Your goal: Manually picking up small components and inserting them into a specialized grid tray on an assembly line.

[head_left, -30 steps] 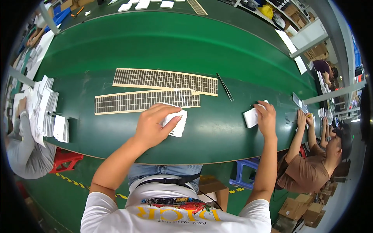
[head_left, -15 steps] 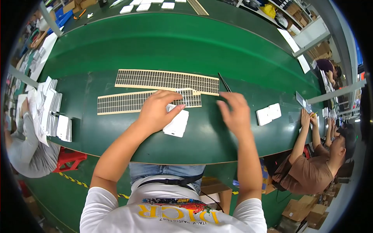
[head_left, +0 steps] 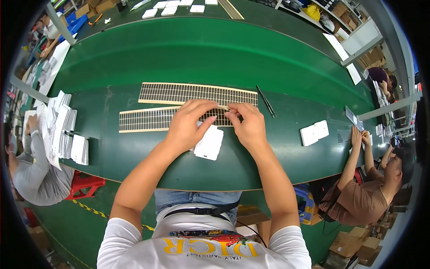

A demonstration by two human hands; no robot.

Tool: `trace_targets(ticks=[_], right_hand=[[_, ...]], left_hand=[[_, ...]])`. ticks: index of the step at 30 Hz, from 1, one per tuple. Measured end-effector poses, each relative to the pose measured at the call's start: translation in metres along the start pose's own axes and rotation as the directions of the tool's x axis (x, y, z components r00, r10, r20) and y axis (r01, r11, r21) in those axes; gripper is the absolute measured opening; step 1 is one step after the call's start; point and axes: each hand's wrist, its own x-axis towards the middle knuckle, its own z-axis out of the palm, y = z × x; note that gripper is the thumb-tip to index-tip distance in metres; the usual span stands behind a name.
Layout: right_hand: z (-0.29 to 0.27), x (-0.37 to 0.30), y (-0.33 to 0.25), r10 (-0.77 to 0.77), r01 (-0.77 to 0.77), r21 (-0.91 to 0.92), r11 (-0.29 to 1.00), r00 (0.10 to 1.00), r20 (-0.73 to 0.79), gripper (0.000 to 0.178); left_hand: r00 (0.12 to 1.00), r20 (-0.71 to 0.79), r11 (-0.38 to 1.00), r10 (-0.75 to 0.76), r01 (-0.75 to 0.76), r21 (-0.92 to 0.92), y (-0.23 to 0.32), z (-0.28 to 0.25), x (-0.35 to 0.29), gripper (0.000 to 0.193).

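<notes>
Across the near label sheet (head_left: 148,120), a long cream strip with rows of small dark rectangles, lies my left hand (head_left: 188,122). Its fingers stretch over the sheet's far edge, with the thumb apart. My right hand (head_left: 248,123) pinches the sheet's right end, which bends up slightly between my hands; exactly what its fingertips hold is partly hidden. Just below my left thumb rest flat white plastic pieces (head_left: 209,143), partly overlapping. A second label sheet (head_left: 179,93) lies just beyond. Dark tweezers (head_left: 266,102) lie right of it.
White pieces (head_left: 314,133) lie on the right, and stacked ones (head_left: 80,150) on the left. More white pieces (head_left: 169,10) are on the far table. A co-worker (head_left: 358,193) works at the right end; another person (head_left: 42,170) sits at the left.
My right hand has moved left from above the bare table onto the right end of the near sheet, its fingers closing there. My left hand stays over the sheet.
</notes>
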Motion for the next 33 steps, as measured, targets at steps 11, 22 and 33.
trace_targets(ticks=[11, 22, 33], right_hand=[[-0.005, -0.016, -0.006, -0.06, 0.058, -0.019, 0.998, 0.994, -0.094, 0.012], [-0.012, -0.015, -0.014, -0.314, 0.282, -0.207, 0.937, 0.939, -0.141, 0.015], [-0.013, -0.063, -0.054, -0.21, 0.225, -0.062, 0.972, 0.96, 0.185, 0.102]], left_hand=[[0.991, 0.113, 0.997, 0.076, -0.075, -0.008, -0.007, 0.023, 0.021, 0.011], [0.99, 0.126, 0.998, 0.055, -0.054, -0.011, -0.01, 0.025, 0.025, 0.014], [0.976, -0.115, 0.982, -0.185, 0.178, -0.069, -0.024, 0.002, 0.02, 0.03]])
